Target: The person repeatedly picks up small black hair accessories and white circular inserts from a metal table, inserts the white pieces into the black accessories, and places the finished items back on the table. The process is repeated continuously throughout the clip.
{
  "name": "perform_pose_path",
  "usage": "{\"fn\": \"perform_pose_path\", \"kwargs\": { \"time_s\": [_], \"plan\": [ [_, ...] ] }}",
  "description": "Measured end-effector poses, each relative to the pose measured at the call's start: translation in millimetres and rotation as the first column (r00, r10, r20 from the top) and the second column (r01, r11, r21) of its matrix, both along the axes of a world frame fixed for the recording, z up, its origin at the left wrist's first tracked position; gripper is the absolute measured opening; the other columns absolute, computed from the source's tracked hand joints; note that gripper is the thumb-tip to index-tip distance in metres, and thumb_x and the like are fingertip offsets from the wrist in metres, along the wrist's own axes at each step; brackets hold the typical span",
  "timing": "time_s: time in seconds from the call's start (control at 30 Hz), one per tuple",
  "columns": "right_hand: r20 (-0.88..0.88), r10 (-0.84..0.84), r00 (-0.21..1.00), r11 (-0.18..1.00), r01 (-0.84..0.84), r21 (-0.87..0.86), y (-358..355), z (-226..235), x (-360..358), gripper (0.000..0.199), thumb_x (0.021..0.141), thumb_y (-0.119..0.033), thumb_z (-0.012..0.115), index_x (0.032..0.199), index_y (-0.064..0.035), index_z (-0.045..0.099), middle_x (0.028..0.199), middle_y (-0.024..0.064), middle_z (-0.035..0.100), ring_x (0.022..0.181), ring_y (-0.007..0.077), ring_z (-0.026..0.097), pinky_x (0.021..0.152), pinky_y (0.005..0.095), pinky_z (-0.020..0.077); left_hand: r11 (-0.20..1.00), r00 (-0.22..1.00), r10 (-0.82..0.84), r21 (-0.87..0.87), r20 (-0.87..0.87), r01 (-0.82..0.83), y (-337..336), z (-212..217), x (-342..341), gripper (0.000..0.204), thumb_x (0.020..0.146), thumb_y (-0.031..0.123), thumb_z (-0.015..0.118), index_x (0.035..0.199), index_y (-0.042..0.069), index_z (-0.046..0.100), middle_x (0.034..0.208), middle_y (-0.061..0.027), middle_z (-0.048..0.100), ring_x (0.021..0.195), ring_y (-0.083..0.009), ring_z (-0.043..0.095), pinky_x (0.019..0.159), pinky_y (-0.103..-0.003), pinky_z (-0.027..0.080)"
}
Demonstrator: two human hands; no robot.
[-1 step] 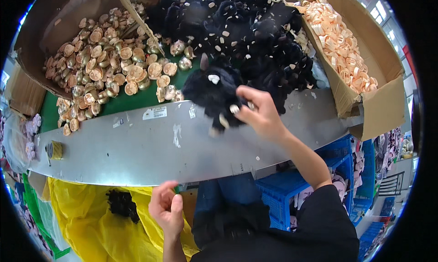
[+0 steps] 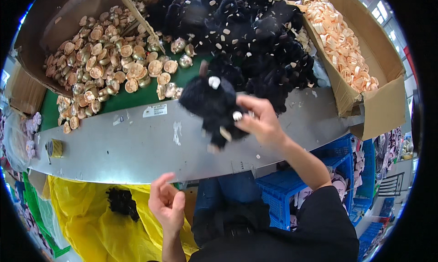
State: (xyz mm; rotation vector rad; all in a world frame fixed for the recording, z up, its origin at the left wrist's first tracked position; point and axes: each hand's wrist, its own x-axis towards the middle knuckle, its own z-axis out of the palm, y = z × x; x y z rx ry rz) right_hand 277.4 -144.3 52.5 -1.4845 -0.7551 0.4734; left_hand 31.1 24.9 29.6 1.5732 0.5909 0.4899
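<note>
A black plush toy [image 2: 211, 98] with pale patches and small limbs is pinched between the thumb and fingers of my right hand [image 2: 264, 123]. It hangs above the grey metal tabletop [image 2: 150, 148], slightly blurred. Behind it lies a large heap of similar black plush pieces [image 2: 228, 15] dotted with pale spots. My left hand [image 2: 167, 202] is held just off the table's near edge, beside a yellow bag [image 2: 91, 216]. Nothing is in it; its thumb and index finger stand apart and the other fingers are loosely curled.
At the left, a cardboard box [image 2: 50, 11] spills gold and peach half-round shells [image 2: 105, 66] onto a green surface [image 2: 109, 108]. A second cardboard box [image 2: 383, 47] at the right holds peach plastic pieces [image 2: 342, 38]. A tape roll [image 2: 54, 148] sits far left; blue crates [image 2: 278, 193] stand below the table.
My right hand has brought the plush toy slightly nearer to me and tilted it. The left hand has shifted a little, its thumb and index finger still apart.
</note>
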Motion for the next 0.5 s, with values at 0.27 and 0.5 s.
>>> {"fn": "perform_pose_path", "kwargs": {
  "time_s": [0.27, 0.5],
  "plan": [
    [-0.515, 0.272, 0.813, 0.952, -0.306, 0.020, -8.7, -46.0, -114.3, 0.022, 0.092, -0.012, 0.061, 0.109, 0.0010, 0.065, 0.087, -0.0045, 0.057, 0.082, 0.0023, 0.049, 0.073, 0.0229, 0.0439, 0.882, 0.984, -0.097, -0.445, 0.150, 0.155, -10.6, -1.2, 30.3, 0.031, 0.089, 0.006, 0.072, 0.115, 0.000, 0.057, 0.105, -0.0017, 0.063, 0.096, -0.0081, 0.058, 0.089, -0.024, 0.046],
    [-0.100, -0.049, 0.994, 0.977, 0.027, -0.210, -0.1, -44.4, -122.3, 0.037, 0.087, -0.032, 0.076, 0.100, 0.0003, 0.065, 0.068, 0.0049, 0.054, 0.062, 0.0096, 0.051, 0.057, 0.0266, 0.0417, 0.960, 0.999, -0.004, -0.278, 0.050, 0.018, -18.3, -16.6, 20.1, 0.019, 0.089, 0.003, 0.073, 0.093, 0.005, 0.055, 0.086, 0.0043, 0.054, 0.076, -0.0027, 0.048, 0.070, -0.018, 0.041]
  ]
}}
